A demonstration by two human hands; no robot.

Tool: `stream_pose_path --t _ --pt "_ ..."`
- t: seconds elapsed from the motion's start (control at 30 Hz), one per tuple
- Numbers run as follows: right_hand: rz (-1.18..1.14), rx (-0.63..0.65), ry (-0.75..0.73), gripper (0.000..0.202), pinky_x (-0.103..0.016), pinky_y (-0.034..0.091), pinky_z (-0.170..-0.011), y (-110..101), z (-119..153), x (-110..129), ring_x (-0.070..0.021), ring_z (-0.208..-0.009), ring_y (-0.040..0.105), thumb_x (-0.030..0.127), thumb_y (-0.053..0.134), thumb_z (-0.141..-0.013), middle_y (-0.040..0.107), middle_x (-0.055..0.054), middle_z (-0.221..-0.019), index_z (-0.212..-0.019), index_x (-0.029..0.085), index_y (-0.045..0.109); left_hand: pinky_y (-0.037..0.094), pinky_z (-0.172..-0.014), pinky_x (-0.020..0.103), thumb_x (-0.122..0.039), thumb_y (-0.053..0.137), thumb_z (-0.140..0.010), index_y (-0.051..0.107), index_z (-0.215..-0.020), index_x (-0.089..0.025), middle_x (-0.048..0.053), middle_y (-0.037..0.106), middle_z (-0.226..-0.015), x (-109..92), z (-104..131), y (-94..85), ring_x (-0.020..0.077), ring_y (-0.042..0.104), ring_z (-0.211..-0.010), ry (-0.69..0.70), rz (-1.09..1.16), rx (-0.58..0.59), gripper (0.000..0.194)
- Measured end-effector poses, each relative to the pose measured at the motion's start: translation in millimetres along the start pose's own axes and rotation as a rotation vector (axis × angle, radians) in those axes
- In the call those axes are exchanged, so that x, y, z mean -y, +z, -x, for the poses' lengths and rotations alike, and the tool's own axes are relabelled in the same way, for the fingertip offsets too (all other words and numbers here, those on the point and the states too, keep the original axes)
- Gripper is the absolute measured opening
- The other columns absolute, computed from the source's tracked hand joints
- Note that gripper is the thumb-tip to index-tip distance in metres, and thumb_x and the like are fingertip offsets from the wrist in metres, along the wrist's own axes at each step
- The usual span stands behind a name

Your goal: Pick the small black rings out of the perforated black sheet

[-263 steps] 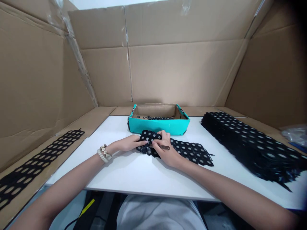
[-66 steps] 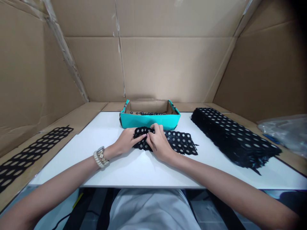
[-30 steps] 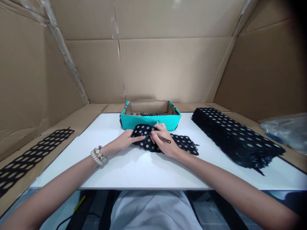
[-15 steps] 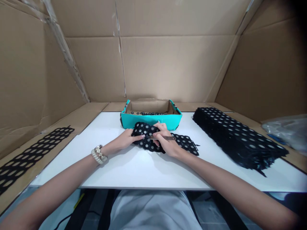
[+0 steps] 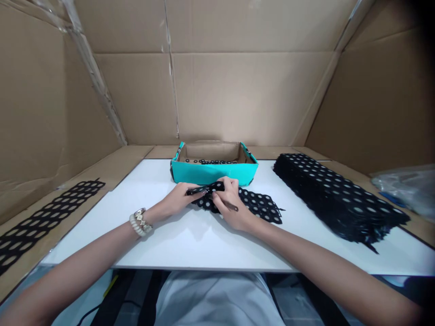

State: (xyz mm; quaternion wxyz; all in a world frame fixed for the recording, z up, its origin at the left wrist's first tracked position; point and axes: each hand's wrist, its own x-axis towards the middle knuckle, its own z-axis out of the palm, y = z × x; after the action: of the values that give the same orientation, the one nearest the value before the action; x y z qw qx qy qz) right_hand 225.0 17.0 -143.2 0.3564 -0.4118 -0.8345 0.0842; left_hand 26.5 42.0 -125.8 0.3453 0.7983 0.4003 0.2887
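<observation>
A black sheet with rows of pale round dots or holes (image 5: pixel 260 204) lies on the white table and bunches up between my hands. My left hand (image 5: pixel 181 198) pinches the sheet's raised left end between thumb and fingers. My right hand (image 5: pixel 233 206) is closed around a slim, flat brown tool (image 5: pixel 231 206) with a small hole near its end. The tool's tip points left into the folded sheet, where fingers and fabric hide it. Fingers of my right hand also touch the sheet.
Behind my hands stands a turquoise open box (image 5: pixel 214 173) with small black rings inside. A thick stack of dotted black sheets (image 5: pixel 326 194) lies to the right, near clear plastic (image 5: pixel 408 185). At left, a perforated black strip (image 5: pixel 50 217) rests on cardboard. Cardboard walls (image 5: pixel 251 95) surround the table (image 5: pixel 204 249).
The sheet's left part has been tipped and folded, so fewer dots show there. My right hand and the brown tool have shifted slightly left, with the tool's handle end now lower.
</observation>
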Motion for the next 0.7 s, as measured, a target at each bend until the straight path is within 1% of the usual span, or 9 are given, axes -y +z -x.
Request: stream_pose_path --t 0.07,0.13,0.3,0.47,0.57,0.7 --pt "0.055 -0.027 -0.015 0.037 -0.049 0.034 -0.092 1 2 4 -0.0262 -0.099 0.032 0.023 0.036 -0.095 0.037 -0.010 -0.105 -0.060 0.014 0.048 0.032 -0.056 0.024 -0.053 0.046 -0.089 0.055 -0.071 -0.014 0.000 0.050 -0.067 -4 2 2.1 0.0121 0.043 -0.062 0.043 0.000 -0.001 0.044" --pt "0.114 -0.037 -0.025 0.035 -0.048 0.035 -0.090 3 2 8 -0.0264 -0.097 0.032 0.022 0.037 -0.094 0.036 -0.011 -0.104 -0.063 0.014 0.049 0.033 -0.057 0.025 -0.051 0.044 -0.090 0.056 -0.073 -0.014 0.001 0.051 -0.068 -6 3 3.9 0.0123 0.043 -0.063 0.058 0.007 0.013 0.043" --pt "0.220 -0.045 -0.027 0.034 -0.048 0.037 -0.086 8 -3 6 -0.0277 -0.097 0.032 0.024 0.037 -0.094 0.034 -0.013 -0.104 -0.065 0.013 0.052 0.034 -0.058 0.025 -0.045 0.049 -0.089 0.055 -0.068 -0.014 0.001 0.054 -0.068 -2 1 3.0 0.0135 0.046 -0.065 0.105 -0.077 -0.008 0.038" --pt "0.169 -0.028 -0.028 0.036 -0.046 0.037 -0.088 10 -4 -3 -0.0251 -0.094 0.032 0.026 0.038 -0.094 0.034 -0.010 -0.099 -0.064 0.015 0.053 0.031 -0.056 0.023 -0.050 0.048 -0.089 0.058 -0.068 -0.013 -0.001 0.053 -0.064 3 -4 -1.4 0.0119 0.043 -0.061 0.092 -0.149 -0.025 0.043" --pt "0.140 -0.028 -0.019 0.035 -0.045 0.036 -0.090 9 -3 -5 -0.0251 -0.098 0.031 0.027 0.039 -0.094 0.035 -0.009 -0.098 -0.065 0.015 0.054 0.030 -0.054 0.022 -0.052 0.047 -0.089 0.058 -0.068 -0.013 -0.001 0.052 -0.063 1 -4 -2.7 0.0115 0.042 -0.060 0.085 -0.153 -0.008 0.045" --pt "0.130 -0.026 0.004 0.039 -0.043 0.033 -0.093 10 -5 -5 -0.0245 -0.100 0.030 0.029 0.038 -0.095 0.035 -0.008 -0.100 -0.062 0.015 0.054 0.031 -0.054 0.022 -0.051 0.048 -0.089 0.057 -0.068 -0.013 0.000 0.050 -0.062 -1 -3 -3.4 0.0119 0.041 -0.060 0.076 -0.156 -0.002 0.044"
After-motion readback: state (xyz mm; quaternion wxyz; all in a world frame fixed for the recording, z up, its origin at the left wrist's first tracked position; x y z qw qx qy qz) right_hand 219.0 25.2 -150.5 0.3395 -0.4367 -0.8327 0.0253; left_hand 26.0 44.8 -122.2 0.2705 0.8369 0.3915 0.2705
